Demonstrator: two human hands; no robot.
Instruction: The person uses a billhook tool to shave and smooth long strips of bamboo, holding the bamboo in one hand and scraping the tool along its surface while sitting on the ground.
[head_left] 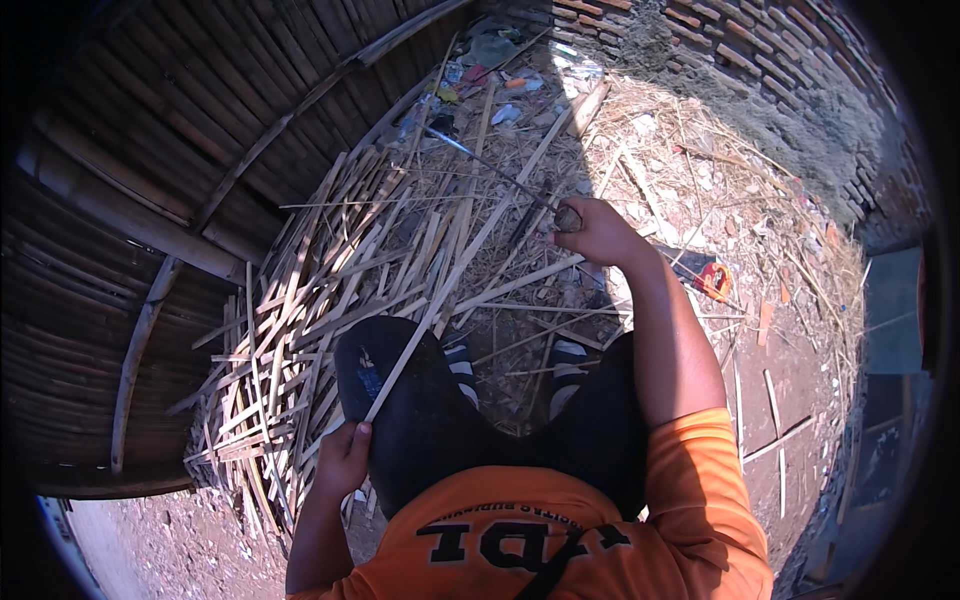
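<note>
My left hand (344,455) is closed around the near end of a long pale bamboo strip (407,352). The strip slants over my left thigh and away toward the far debris. Out in front, my right hand (598,232) grips the rounded wooden handle (568,218) of a long knife. Its thin blade (487,164) points away to the far left, its outer part shining in the sun. Blade and strip cross in the picture; whether they touch, I cannot tell.
Many split bamboo strips (285,330) lie heaped to the left, beside a bamboo-slat wall (90,260). A handsaw with an orange and black handle (713,282) lies beyond my right forearm. Shavings and litter (505,113) reach toward a brick wall (740,40).
</note>
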